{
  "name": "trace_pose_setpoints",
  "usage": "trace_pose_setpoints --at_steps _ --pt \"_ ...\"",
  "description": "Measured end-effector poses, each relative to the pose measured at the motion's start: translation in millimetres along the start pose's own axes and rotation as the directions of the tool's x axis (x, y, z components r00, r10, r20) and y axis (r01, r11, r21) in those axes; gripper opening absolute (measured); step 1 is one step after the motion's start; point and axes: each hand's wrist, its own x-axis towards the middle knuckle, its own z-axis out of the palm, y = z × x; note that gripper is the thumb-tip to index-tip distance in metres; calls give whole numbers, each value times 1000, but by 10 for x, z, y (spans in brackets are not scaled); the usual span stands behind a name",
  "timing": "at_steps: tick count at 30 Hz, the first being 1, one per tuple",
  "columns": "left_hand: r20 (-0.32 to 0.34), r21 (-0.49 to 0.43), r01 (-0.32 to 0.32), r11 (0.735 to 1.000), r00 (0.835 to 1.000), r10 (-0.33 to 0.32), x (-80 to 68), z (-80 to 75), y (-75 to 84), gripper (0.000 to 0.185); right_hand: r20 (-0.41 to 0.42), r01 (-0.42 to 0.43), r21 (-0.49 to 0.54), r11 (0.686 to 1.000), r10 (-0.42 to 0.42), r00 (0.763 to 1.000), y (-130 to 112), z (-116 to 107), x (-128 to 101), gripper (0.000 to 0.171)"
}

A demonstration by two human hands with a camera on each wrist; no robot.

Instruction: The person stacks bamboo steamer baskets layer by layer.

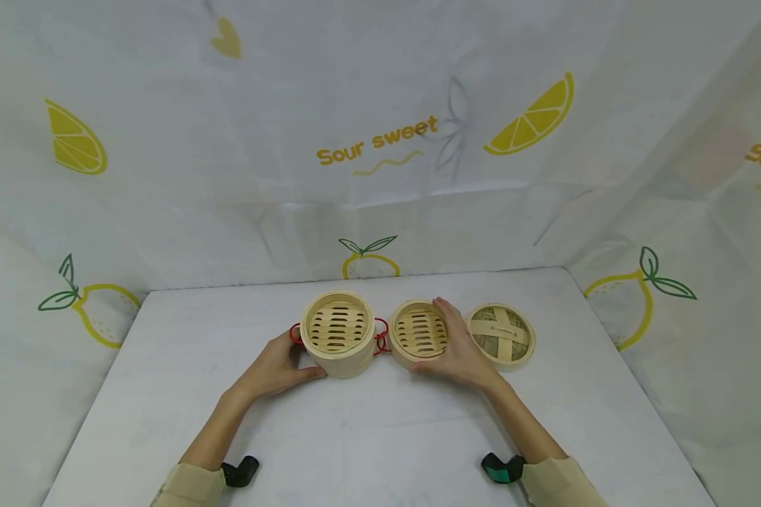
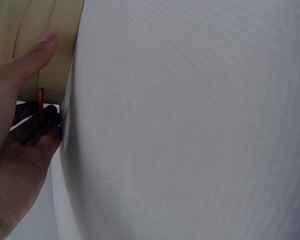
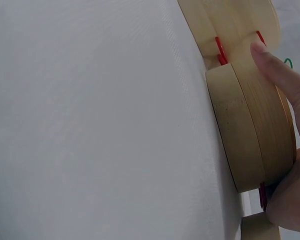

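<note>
A bamboo steamer stack [image 1: 338,327] with a slatted top and red loop handles stands at the middle of the table. My left hand [image 1: 282,367] grips its left side, thumb along the front wall and fingers near the red handle [image 2: 41,102]. Just to its right stands a second, lower bamboo steamer [image 1: 418,331], also slatted. Around that one's right side my right hand [image 1: 459,353] is wrapped, thumb at the near wall and fingers at the far rim. In the right wrist view, red handles [image 3: 220,50] show between the two steamers.
A round woven bamboo lid [image 1: 501,334] lies right of my right hand. White cloth [image 1: 368,436] covers the table, and a lemon-printed curtain [image 1: 260,232] hangs behind and at both sides. Black wrist mounts [image 1: 241,472] sit by both sleeves.
</note>
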Motion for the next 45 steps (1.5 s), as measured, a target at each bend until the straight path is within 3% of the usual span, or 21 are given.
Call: trace_pose_setpoints --at_steps 19,34,45 --pt "-34 7 -51 999 998 51 -5 19 -30 81 -24 -81 17 997 82 996 4 40 5 136" --pt "-4 -1 1 1000 1000 -1 -4 5 23 86 -61 -50 4 999 50 997 -22 56 -10 132" --pt "-3 -1 8 1000 1000 -8 -4 5 21 85 -142 -10 -96 995 -4 990 -134 30 -50 130"
